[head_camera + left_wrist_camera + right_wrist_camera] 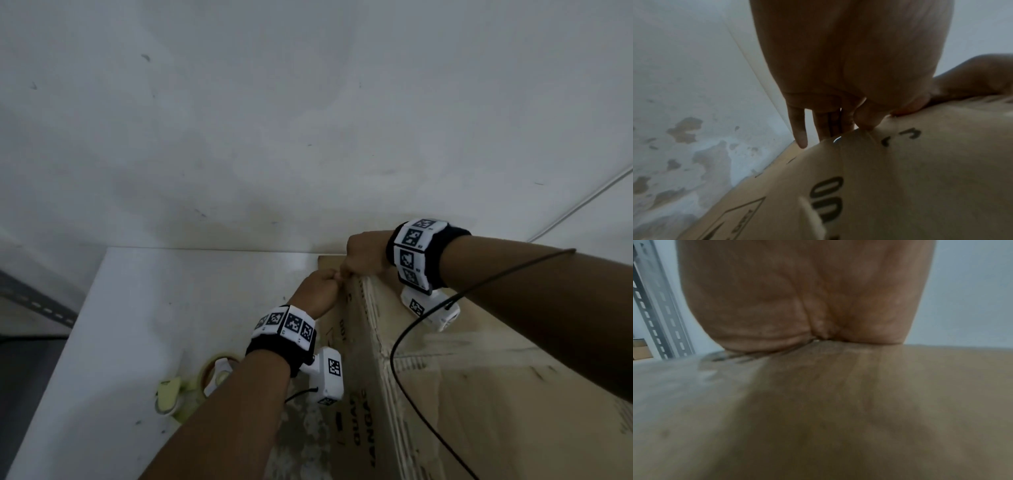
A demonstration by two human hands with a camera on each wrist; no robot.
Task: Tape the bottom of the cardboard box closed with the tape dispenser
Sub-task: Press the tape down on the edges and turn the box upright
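Box (462, 377) on table (120, 325), my left hand (317, 286) pinching its far corner; right hand (364, 253) pressing top there, curl unclear. Cardboard light, stiff, bends at edges. Dispenser (191, 387) lies untouched beside box.

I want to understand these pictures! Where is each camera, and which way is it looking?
Head: on the person's head, looking forward and down at the cardboard box, tape dispenser, both forearms and hands.
Left wrist: looks along the left hand; its fingers reach the box's far corner.
Right wrist: looks along the right hand, whose palm presses on the box top.
Shared: all three show the box.
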